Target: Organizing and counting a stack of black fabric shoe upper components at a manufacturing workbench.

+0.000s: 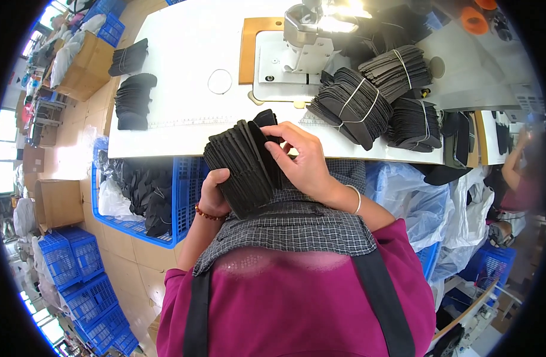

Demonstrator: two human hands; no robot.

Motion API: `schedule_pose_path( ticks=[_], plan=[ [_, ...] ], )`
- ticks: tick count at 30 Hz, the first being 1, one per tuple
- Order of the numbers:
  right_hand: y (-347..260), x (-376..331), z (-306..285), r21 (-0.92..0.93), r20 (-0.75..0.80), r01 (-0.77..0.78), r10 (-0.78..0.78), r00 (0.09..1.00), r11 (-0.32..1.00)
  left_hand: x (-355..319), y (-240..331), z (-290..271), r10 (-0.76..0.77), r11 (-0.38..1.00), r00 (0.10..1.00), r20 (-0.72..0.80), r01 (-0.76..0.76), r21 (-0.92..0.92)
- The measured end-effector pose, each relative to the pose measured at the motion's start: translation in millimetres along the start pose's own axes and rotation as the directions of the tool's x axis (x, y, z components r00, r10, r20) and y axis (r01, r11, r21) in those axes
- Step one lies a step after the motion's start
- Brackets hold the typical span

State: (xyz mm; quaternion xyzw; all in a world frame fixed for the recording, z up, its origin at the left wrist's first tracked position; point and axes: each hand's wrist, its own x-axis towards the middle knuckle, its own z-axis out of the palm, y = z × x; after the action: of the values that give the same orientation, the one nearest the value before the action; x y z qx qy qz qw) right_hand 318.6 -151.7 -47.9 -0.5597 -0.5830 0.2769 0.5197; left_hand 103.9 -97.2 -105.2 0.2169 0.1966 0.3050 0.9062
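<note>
Faces a white table (177,65) with a sewing machine (311,50).
Holds a stack of dark flat pieces (237,169) at the near edge, clasped in the left hand (214,193); touches its right end with the narrowly curled right hand (304,157); cannot tell whether pinching.

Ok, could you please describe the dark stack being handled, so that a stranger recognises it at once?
Start from the white table and go to its near edge. There, between left hand and right hand, is the dark stack; unlike the bundles lying on the table, it alone is held.
</note>
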Motion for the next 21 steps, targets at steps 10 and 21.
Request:
schedule_pose_path(
  ticks=[10, 21],
  plan=[
    [-3.1, 0.8, -3.2, -0.025, 0.020, 0.047, -0.046, 0.999, 0.999, 1.3, 0.7, 3.2, -0.002, 0.998, 1.000, -0.022, 0.003, 0.061],
    [-5.4, 2.3, -0.4, 0.212, -0.074, -0.008, 0.025, 0.997, 0.977, 0.7, 2.1, -3.2, -0.023, 0.999, 0.999, -0.043, 0.025, 0.033]
  ],
)
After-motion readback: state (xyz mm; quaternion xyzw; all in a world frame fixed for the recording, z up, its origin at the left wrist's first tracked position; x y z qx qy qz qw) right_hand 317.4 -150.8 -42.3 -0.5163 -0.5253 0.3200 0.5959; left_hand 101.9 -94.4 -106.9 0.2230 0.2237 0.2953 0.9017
